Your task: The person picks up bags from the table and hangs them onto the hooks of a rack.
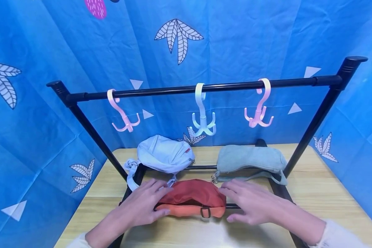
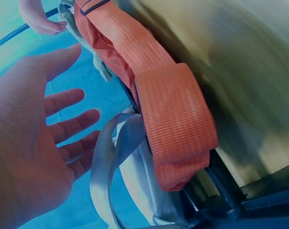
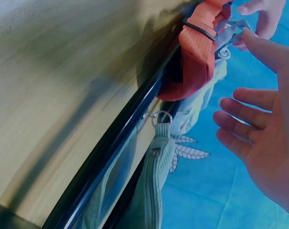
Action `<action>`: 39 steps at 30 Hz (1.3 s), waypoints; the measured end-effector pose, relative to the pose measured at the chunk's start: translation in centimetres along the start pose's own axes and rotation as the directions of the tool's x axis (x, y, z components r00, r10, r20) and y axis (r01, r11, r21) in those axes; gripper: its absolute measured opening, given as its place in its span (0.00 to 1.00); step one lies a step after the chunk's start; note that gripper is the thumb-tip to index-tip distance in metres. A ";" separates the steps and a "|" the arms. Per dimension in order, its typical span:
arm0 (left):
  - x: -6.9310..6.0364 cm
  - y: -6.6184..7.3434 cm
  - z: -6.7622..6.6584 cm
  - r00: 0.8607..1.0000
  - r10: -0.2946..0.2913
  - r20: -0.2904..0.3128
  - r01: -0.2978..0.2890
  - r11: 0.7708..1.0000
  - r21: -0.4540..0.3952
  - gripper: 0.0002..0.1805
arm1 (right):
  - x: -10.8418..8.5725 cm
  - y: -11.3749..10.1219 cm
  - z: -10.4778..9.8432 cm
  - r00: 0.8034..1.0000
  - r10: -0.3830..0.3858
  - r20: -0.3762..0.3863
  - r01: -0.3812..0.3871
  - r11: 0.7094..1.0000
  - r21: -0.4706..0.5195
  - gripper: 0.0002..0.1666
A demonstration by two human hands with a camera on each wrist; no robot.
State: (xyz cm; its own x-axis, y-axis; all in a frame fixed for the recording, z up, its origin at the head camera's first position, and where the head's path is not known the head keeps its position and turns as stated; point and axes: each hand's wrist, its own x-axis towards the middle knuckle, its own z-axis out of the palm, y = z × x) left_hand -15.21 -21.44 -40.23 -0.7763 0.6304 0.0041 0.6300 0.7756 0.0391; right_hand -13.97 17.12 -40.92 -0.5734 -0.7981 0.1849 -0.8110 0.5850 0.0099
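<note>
A red bag (image 1: 194,193) with an orange strap (image 2: 175,119) lies across the rack's front lower bar. At its left end is my left hand (image 1: 145,203), fingers spread; the left wrist view shows a gap between this hand (image 2: 44,119) and the bag. Off the bag's right end my right hand (image 1: 251,203) is held with fingers apart, and in the right wrist view that hand (image 3: 263,114) holds nothing. Behind the red bag lie a light blue bag (image 1: 164,153) on the left and a grey-green bag (image 1: 251,159) on the right.
A black rack's top bar (image 1: 161,91) spans above the bags. From it hang a pink hook (image 1: 123,115) at left, a light blue hook (image 1: 202,113) at centre and another pink hook (image 1: 259,110) at right. Blue patterned cloth (image 1: 241,41) stands behind the wooden table (image 1: 328,203).
</note>
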 end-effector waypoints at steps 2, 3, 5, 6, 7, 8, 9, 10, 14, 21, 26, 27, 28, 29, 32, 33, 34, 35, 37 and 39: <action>0.0 0.0 0.2 1.000 0.004 0.003 -0.004 1.000 -0.011 0.32 | 0.2 -0.2 0.1 1.000 -0.007 0.019 0.007 1.000 0.001 0.46; 0.0 0.1 0.3 1.000 0.010 0.002 -0.010 1.000 -0.019 0.32 | 0.3 -0.3 0.2 1.000 -0.010 0.027 0.010 1.000 0.001 0.46; 0.0 0.1 0.5 1.000 0.029 -0.008 -0.029 0.999 -0.026 0.31 | 0.6 -0.4 0.3 0.999 -0.020 0.027 0.020 1.000 -0.001 0.45; 0.0 0.1 0.6 0.999 0.039 -0.016 -0.039 0.999 -0.025 0.30 | 0.7 -0.5 0.4 0.999 -0.023 0.028 0.023 1.000 0.001 0.45; 0.0 0.1 0.7 0.999 0.049 -0.023 -0.050 0.998 -0.025 0.30 | 0.7 -0.6 0.4 0.999 -0.025 0.027 0.025 1.000 0.001 0.45; 0.0 0.1 0.8 0.998 0.057 -0.027 -0.057 0.998 -0.023 0.29 | 0.8 -0.6 0.5 0.999 -0.025 0.031 0.025 1.000 0.009 0.44; 0.0 0.2 0.9 0.998 0.061 -0.030 -0.062 0.998 -0.021 0.29 | 0.9 -0.7 0.5 0.999 -0.022 0.038 0.021 1.000 0.019 0.44; 0.0 0.2 0.9 0.997 0.065 -0.029 -0.065 0.998 -0.019 0.29 | 1.0 -0.7 0.5 0.999 -0.021 0.044 0.020 0.999 0.027 0.44; 0.1 0.4 1.3 0.997 0.076 -0.019 -0.076 0.997 -0.018 0.27 | 1.3 -0.9 0.7 0.997 -0.014 0.075 0.010 0.998 0.055 0.43; 0.3 0.6 1.8 0.996 0.088 -0.010 -0.088 0.996 -0.028 0.26 | 1.7 -1.4 1.3 0.996 -0.077 0.046 0.075 0.996 0.038 0.40; 0.6 0.7 2.1 0.997 0.072 0.040 -0.069 0.996 -0.053 0.27 | 2.1 -1.8 1.5 0.993 -0.121 0.014 0.120 0.992 0.044 0.38; 0.6 0.7 2.2 0.996 0.071 0.045 -0.069 0.996 -0.053 0.27 | 2.2 -1.8 1.6 0.992 -0.127 0.009 0.126 0.991 0.049 0.37; 0.6 0.8 2.2 0.996 0.073 0.047 -0.070 0.996 -0.051 0.27 | 2.3 -1.9 1.6 0.992 -0.129 0.009 0.129 0.990 0.054 0.37; 0.6 0.8 2.3 0.996 0.072 0.047 -0.070 0.996 -0.050 0.28 | 2.3 -2.0 1.7 0.991 -0.131 0.011 0.130 0.990 0.059 0.36; 0.7 0.8 2.5 0.996 0.076 0.040 -0.074 0.996 -0.049 0.27 | 2.5 -2.1 1.9 0.991 -0.132 0.019 0.131 0.989 0.067 0.36; 0.7 0.8 2.6 0.996 0.077 0.038 -0.075 0.996 -0.048 0.27 | 2.6 -2.1 2.0 0.991 -0.132 0.021 0.130 0.989 0.068 0.36; 0.8 0.8 2.7 0.996 0.077 0.037 -0.076 0.996 -0.047 0.27 | 2.6 -2.2 2.1 0.991 -0.132 0.023 0.130 0.989 0.066 0.36; 0.8 0.7 2.8 0.996 0.078 0.037 -0.076 0.996 -0.047 0.27 | 2.7 -2.2 2.2 0.991 -0.132 0.023 0.130 0.989 0.068 0.36; 0.9 0.7 2.8 0.996 0.081 0.038 -0.079 0.996 -0.047 0.27 | 2.8 -2.3 2.3 0.991 -0.135 0.020 0.134 0.989 0.068 0.36; 1.0 0.7 2.9 0.996 0.079 0.039 -0.077 0.996 -0.049 0.26 | 3.0 -2.4 2.5 0.989 -0.145 0.014 0.144 0.988 0.061 0.36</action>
State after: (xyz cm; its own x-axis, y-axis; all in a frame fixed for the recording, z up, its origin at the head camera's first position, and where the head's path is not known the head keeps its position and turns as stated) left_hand -15.48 -20.15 -43.09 -0.7226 0.6905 -0.0322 0.6862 0.7221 0.0878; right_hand -14.05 13.02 -42.83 -0.4517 -0.8763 0.1675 -0.8904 0.4545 -0.0235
